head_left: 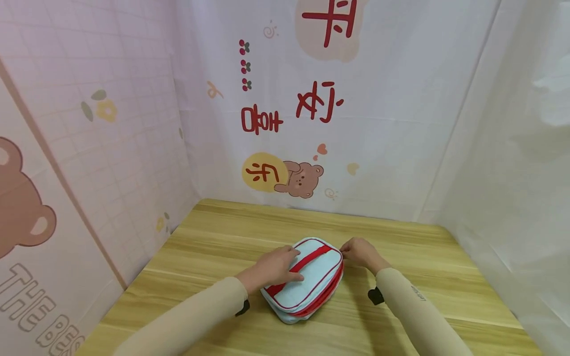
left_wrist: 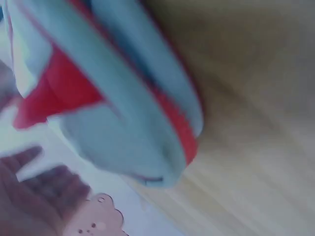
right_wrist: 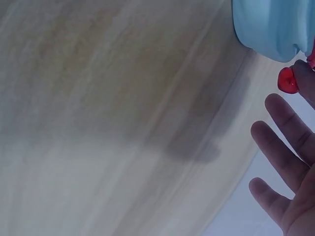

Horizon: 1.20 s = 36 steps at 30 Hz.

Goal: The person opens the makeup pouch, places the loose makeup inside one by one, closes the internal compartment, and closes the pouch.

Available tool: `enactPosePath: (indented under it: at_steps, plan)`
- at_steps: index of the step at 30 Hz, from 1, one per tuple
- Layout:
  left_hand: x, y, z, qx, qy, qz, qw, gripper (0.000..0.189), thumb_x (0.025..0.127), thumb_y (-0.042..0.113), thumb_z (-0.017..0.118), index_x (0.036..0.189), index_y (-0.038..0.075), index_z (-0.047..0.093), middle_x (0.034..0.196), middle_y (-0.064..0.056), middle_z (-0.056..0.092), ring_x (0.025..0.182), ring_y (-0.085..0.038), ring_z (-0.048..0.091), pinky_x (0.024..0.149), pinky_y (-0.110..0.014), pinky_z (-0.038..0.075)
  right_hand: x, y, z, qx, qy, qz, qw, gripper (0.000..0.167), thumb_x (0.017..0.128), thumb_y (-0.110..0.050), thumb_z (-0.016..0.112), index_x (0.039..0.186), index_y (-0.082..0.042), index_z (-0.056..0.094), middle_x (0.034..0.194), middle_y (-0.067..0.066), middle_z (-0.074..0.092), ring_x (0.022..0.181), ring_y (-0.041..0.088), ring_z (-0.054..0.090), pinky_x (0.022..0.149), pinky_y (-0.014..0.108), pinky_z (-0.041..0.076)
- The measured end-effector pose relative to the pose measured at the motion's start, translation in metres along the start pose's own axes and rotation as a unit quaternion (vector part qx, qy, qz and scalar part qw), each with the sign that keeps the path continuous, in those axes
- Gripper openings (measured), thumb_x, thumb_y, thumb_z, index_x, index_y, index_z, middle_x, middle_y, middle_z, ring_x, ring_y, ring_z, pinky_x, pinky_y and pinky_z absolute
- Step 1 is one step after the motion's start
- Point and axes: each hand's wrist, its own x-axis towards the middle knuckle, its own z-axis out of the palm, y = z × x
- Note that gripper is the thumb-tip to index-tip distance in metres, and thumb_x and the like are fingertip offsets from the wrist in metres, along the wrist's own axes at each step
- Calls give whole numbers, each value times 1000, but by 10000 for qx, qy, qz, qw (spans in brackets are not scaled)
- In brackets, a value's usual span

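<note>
A light blue zipped pouch point(head_left: 311, 277) with red piping and a red strap point(head_left: 313, 258) lies at a slant on the table. My left hand point(head_left: 277, 267) is at its top left side, thumb and fingers spread over the strap; the left wrist view shows these fingers point(left_wrist: 54, 189) uncurled. At the pouch's far right corner, my right hand point(head_left: 359, 252) pinches the red zipper pull point(right_wrist: 287, 80), while its other fingers point(right_wrist: 283, 147) are spread apart. Along the near right side runs the red zipper point(head_left: 322, 299), with a gap between the pouch's edges in the left wrist view.
The wood-grain table point(head_left: 213, 232) extends around the pouch on all sides. Pale printed cloth point(head_left: 378, 99) hangs behind the table and along its left and right sides. Dark bands point(head_left: 376, 295) show at both wrists.
</note>
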Motion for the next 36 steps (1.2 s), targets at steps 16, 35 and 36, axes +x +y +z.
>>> enactPosePath:
  at_steps: [16,35,36]
  plan:
    - [26,-3,10,-167,-1058,-315,9937,78,84,54,73,149,18,47,158,-6,35,144,-23,32,113,-36,31,-4,1,2,-75,153,-429,9989,13,92,-13,68,89,-16,81,91,-2,75,89,22,69,82,44,54]
    - [29,3,16,47,-1132,-666,9913,78,82,58,73,149,27,47,157,0,37,138,-25,42,107,-44,38,-36,4,-7,220,-26,-868,9960,11,92,-11,68,90,-7,78,84,-3,73,80,15,67,72,37,54]
    - [28,2,16,41,-1118,-666,9915,78,82,58,73,148,26,48,157,0,37,138,-25,42,107,-44,38,-38,3,-7,240,-9,-898,9957,11,91,-11,68,90,-7,78,83,-4,73,79,14,67,71,36,54]
